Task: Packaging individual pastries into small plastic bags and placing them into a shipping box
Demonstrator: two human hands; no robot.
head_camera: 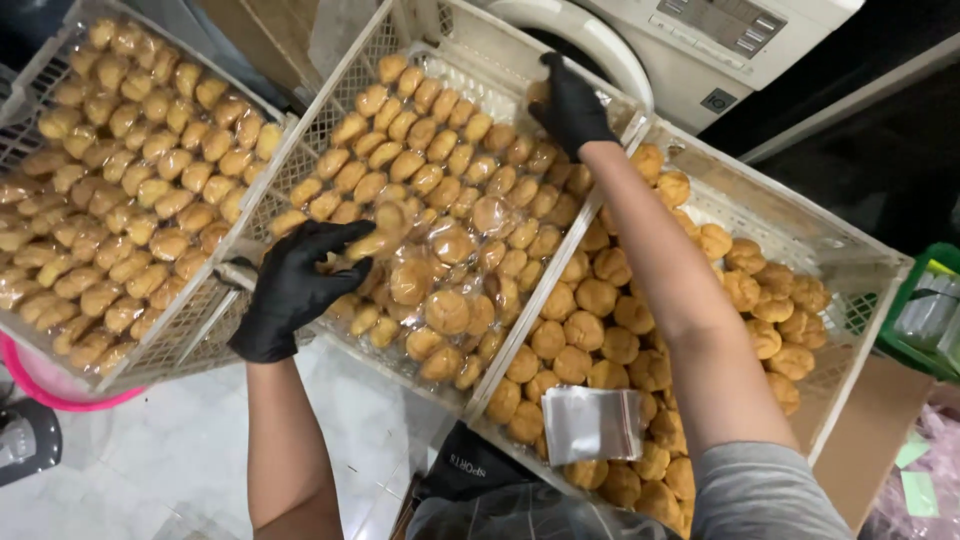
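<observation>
My left hand (296, 285), in a black glove, grips the near left rim of the middle white plastic crate (330, 95), its fingers curled over the edge among the pastries. My right hand (570, 105), also black-gloved, holds the far right rim of the same crate. The crate is full of round golden pastries in clear wrappers (450, 240), packed in rows at the far end and loose near me. It sits tilted, overlapping the crates on either side.
A left crate (150, 345) holds wrapped pastries; a right crate (800, 225) holds unwrapped ones with a stack of clear bags (592, 425) on top. A white washing machine (690, 50) stands behind, with a pink tub (60, 395) and a green basket (925, 300) alongside.
</observation>
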